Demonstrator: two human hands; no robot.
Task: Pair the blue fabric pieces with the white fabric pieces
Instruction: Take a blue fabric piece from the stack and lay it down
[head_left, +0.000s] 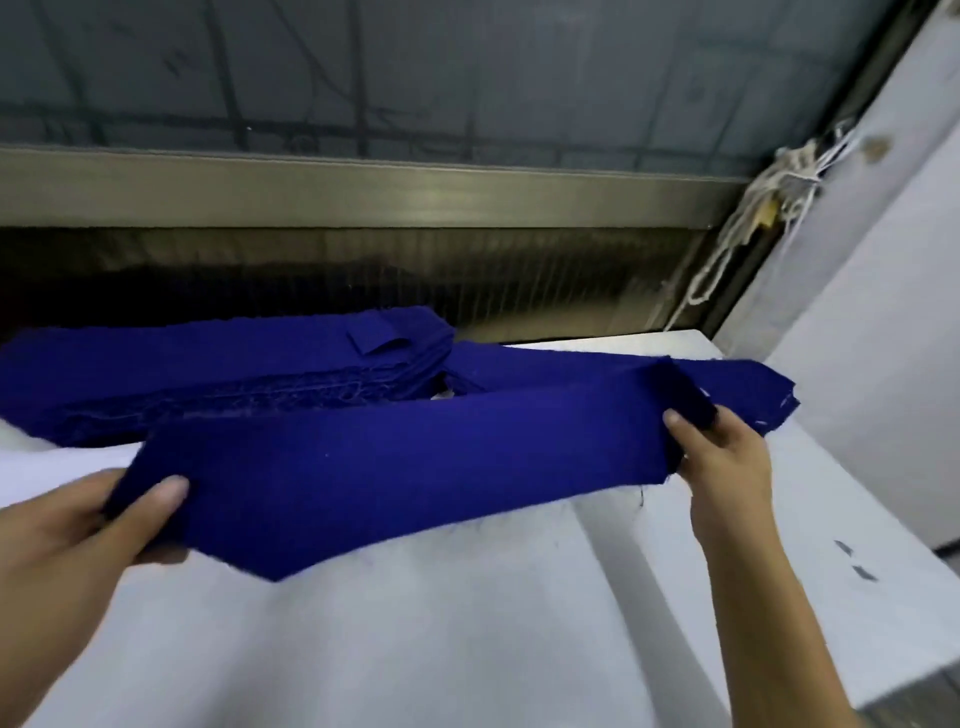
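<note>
A long blue fabric piece (395, 467) is stretched between both hands above the white fabric pieces (467, 634). My left hand (78, 525) grips its left end, thumb on top. My right hand (722, 452) pinches its right end, where the cloth folds over. Behind it a stack of blue fabric pieces (218, 369) lies at the back left. Another blue piece (727, 379) lies flat at the back right, partly hidden by the held one.
The white fabric covers the table, with a layered edge (618, 551) running toward me on the right. A metal rail (363, 192) and a dark gap run along the back. White cords (748, 223) hang at the back right beside a pale wall (883, 312).
</note>
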